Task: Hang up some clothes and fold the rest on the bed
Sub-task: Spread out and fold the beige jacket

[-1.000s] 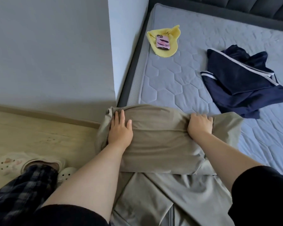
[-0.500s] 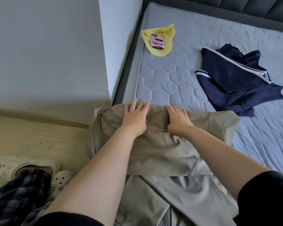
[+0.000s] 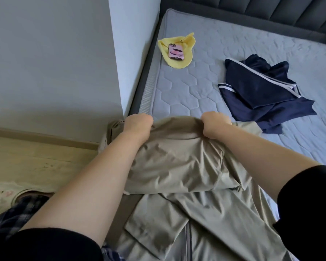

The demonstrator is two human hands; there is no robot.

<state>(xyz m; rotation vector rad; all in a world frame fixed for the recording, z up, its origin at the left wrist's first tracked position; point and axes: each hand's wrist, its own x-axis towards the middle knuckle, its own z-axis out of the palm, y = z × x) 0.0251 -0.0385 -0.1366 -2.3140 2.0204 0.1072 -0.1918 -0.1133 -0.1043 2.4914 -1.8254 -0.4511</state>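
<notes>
A beige garment (image 3: 177, 166) lies half folded at the near left corner of the bed (image 3: 186, 91), its lower part spread toward me. My left hand (image 3: 138, 125) grips the far folded edge of it with fingers curled under. My right hand (image 3: 215, 124) grips the same edge a little to the right, and the cloth bunches up between them. A dark navy garment with white stripes (image 3: 262, 95) lies crumpled on the mattress just beyond my right hand.
A yellow cloth (image 3: 179, 59) with a pink phone (image 3: 175, 51) on it sits near the bed's left edge. A grey wall corner (image 3: 120, 72) stands left of the bed. Wooden floor (image 3: 36, 162) and a slippered foot (image 3: 6, 194) are at lower left.
Both hands went from pressing flat on the beige garment to curling round its far edge. The folded edge has lifted and bunched up.
</notes>
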